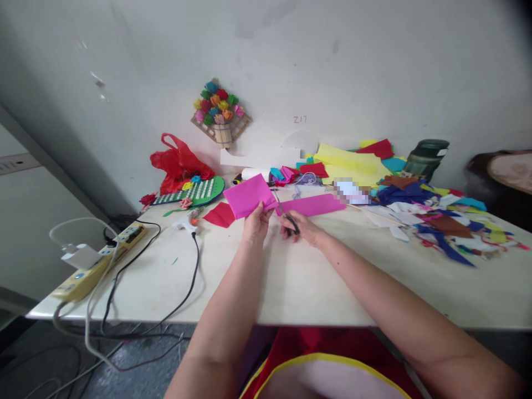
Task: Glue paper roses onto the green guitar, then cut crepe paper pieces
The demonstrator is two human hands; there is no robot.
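My left hand (258, 220) pinches the lower edge of a bright pink sheet of paper (248, 197), which is tilted above the table. In my right hand (303, 227) is a pair of scissors (292, 223) with dark handles, fingers wrapped through the loops. The blades point up and left, at the right edge of the pink sheet. Behind the scissors a long magenta strip of paper (316, 205) extends to the right. A red piece of paper (220, 215) lies left of my left hand.
A glue gun (185, 223) and a yellow power strip (100, 269) with cables lie at left. Behind are a red plastic bag (178, 163) and a green decorated board (203, 191). Colourful scraps (453, 221) and a dark green bottle (426, 158) occupy the right.
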